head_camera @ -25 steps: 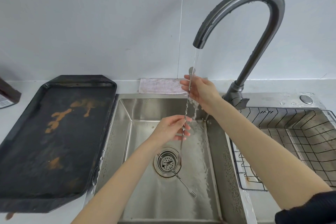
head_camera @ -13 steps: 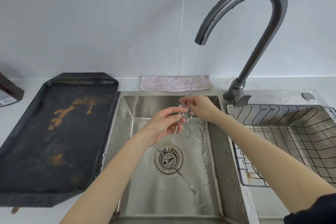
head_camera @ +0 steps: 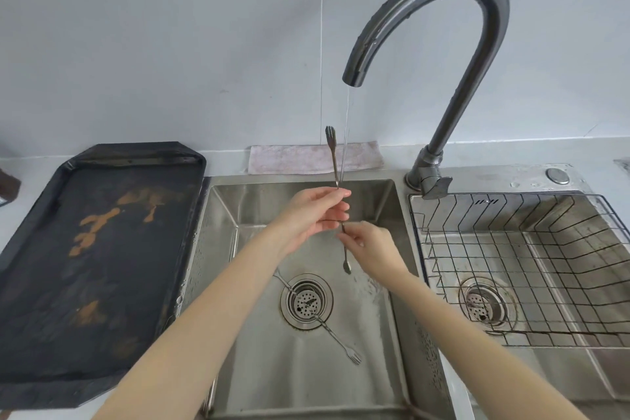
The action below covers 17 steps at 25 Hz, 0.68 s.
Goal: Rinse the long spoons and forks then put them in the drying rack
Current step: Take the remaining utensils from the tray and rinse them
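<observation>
Since half a second ago, both hands have drawn apart along the utensils over the sink (head_camera: pixel 218 215): the left hand (head_camera: pixel 313 215) has risen and now pinches a long fork (head_camera: pixel 332 155) by its lower handle, tines up at 12 o'clock, just left of the thin water stream (head_camera: pixel 347 133) falling from the faucet (head_camera: pixel 439 20). Where the hands met low under the stream before, the right hand (head_camera: pixel 370 247) now sits at 5 o'clock of the left, fingers closed around a thin handle from which a small spoon-like end (head_camera: pixel 346 266) hangs down toward 6 o'clock. Whether this lower piece is a separate long spoon or the other end of the same utensil cannot be told, since the fingers hide the stretch between the two hands. A second fork (head_camera: pixel 341 339) lies on the sink floor across the drain strainer (head_camera: pixel 306 300), tines toward 5 o'clock; its upper handle disappears under the left forearm, as it did earlier. At 3 o'clock the wire drying rack (head_camera: pixel 511 249) sits in the right basin, with no utensil visible in it, its far right edge cut off by the frame. At 9 o'clock lies a dark stained tray (head_camera: pixel 102 249), and a folded cloth (head_camera: pixel 313 158) rests behind the sink at 12 o'clock, partly crossed by the raised fork.
</observation>
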### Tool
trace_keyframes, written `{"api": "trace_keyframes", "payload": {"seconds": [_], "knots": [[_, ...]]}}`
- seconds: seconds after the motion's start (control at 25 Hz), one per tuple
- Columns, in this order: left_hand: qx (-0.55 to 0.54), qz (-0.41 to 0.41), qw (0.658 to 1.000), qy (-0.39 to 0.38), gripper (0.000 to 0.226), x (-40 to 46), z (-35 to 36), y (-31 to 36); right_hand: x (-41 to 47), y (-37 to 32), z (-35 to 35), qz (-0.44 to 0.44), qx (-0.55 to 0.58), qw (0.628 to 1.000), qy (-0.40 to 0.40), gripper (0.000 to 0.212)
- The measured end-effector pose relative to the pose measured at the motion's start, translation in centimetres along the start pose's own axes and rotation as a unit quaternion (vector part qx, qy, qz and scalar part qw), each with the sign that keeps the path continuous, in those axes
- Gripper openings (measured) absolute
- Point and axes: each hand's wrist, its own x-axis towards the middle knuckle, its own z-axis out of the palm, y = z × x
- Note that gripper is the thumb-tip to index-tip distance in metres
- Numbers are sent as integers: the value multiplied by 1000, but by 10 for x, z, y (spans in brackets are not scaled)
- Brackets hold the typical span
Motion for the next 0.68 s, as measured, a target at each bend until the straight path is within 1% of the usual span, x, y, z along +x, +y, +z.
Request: {"api": "trace_keyframes", "payload": {"seconds": [0.12,0.16,0.24,0.44,0.56,0.68], "knots": [[163,26,985,49,20,9,6,-3,-13,6,9,41,39,998,13,22],[201,41,976,70,22,11,7,-3,-16,6,11,50,51,997,19,22],[241,65,963,101,23,15,10,-1,-19,7,14,66,71,995,27,20],[234,87,963,106,23,18,9,6,-19,8,18,84,86,992,24,20],[203,104,968,102,23,19,9,12,-19,10,19,72,81,994,17,21],[177,127,971,102,17,23,9,23,-20,12,19,62,70,996,17,23]]}}
